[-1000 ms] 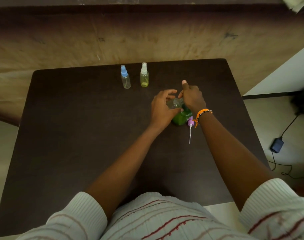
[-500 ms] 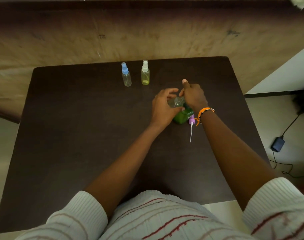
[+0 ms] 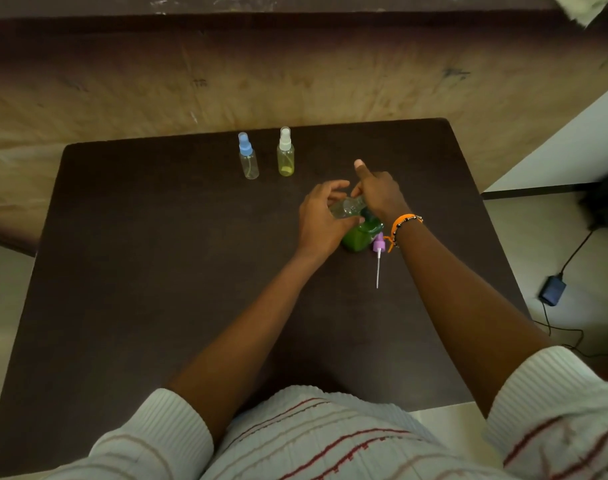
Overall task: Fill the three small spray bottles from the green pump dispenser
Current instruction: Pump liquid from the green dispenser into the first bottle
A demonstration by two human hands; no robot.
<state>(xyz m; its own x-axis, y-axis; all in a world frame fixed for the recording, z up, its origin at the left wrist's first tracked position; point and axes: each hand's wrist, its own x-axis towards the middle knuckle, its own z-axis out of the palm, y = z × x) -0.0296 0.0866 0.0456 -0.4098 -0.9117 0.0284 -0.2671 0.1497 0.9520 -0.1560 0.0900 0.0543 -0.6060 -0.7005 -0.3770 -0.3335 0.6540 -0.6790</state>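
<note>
On a dark tabletop (image 3: pixel 157 271), the left hand (image 3: pixel 321 220) grips a clear uncapped spray bottle (image 3: pixel 347 206), tilted beside the green pump dispenser (image 3: pixel 359 237). The right hand (image 3: pixel 378 194) covers the dispenser's top, forefinger straight; its other fingers are hidden. A purple spray cap (image 3: pixel 378 244) lies just beside the dispenser, and two capped bottles (image 3: pixel 248 157) stand further back.

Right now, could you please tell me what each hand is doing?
Left hand: holds the clear spray bottle, tilted.
Right hand: on top of the green pump dispenser; grip cannot be told.
</note>
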